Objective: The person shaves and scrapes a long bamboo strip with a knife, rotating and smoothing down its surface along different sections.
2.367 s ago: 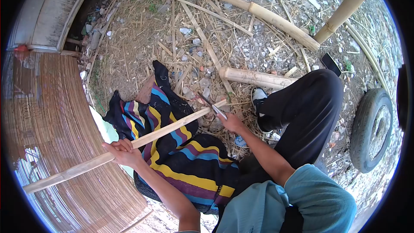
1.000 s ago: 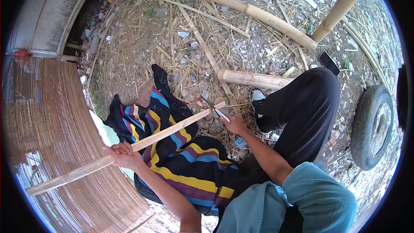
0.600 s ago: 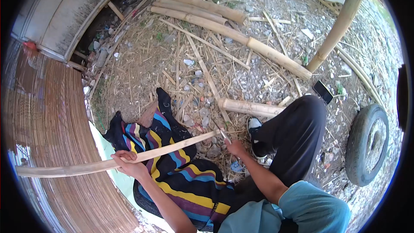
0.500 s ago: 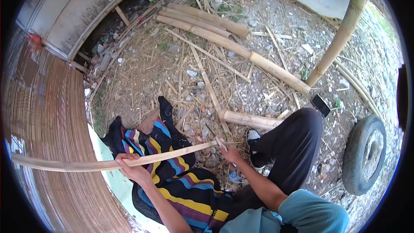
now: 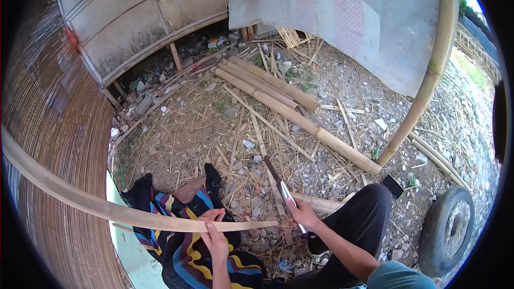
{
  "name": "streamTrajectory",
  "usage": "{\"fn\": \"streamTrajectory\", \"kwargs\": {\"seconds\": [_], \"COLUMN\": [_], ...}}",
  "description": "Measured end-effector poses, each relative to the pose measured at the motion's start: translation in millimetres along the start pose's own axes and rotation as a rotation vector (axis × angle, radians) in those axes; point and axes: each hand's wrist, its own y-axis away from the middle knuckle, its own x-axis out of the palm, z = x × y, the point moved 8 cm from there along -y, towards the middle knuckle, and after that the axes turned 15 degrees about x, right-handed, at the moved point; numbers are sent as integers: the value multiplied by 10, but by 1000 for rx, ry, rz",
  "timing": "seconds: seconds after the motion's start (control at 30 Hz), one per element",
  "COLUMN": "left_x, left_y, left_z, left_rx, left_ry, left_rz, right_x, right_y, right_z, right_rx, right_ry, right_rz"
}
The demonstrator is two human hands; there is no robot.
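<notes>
My left hand (image 5: 214, 233) grips a long, flat bamboo strip (image 5: 139, 218) near its narrow right end, thumb and fingers closed about it. From there the strip runs left across the view and rises past the edge. In my right hand (image 5: 304, 215) is a knife (image 5: 285, 190) with a dark blade and a pale, shiny handle; its blade points up and away from me. The knife is just right of the strip's tip, seemingly apart from it. A black cloth with coloured stripes (image 5: 193, 259) lies over my left leg, under the strip.
Several bamboo poles (image 5: 278, 108) lie on ground littered with splinters and stones. A slanted bamboo post (image 5: 417, 93) stands at right. Near my right knee are a black phone (image 5: 393, 186) and an old tyre (image 5: 447, 233). A wall of thin slats (image 5: 59, 182) is at left.
The view has tilted upward. My left hand is now nearer the strip's right end, and the strip's far end has risen. The knife has turned, its blade larger in view and off the strip.
</notes>
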Motion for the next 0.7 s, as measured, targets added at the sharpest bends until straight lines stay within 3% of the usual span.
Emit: {"fn": "streamTrajectory", "kwargs": {"seconds": [0.1, 0.2, 0.3, 0.43, 0.47, 0.53, 0.6, 0.7], "left_x": [31, 130, 282, 286, 298, 123, 45, -40], "left_y": [37, -91, -282, -625, -732, -903, -1092, -1156], "left_z": [38, -23, -16, -8, -95, -79, -224, -215], "left_rx": [-4, -19, 57, -44, -29, -155, -125, -107], "left_ry": [-13, -182, -570, -718, -731, -580, -557, -582], "left_rz": [-23, 137, 516, 709, 708, 484, 328, 289], "right_x": [2, 18, 32, 130, 138, 152, 195, 242], "right_y": [211, 86, -8, 12, 30, 39, 101, 41], "right_z": [145, -114, -397, -410, -422, -258, -138, -140], "right_rx": [-1, 5, 93, 150, 162, 85, 93, 74], "right_ry": [144, 201, -54, -234, -237, -255, -321, -355], "right_rz": [-2, 0, -26, 58, 68, 74, 77, 110]}}
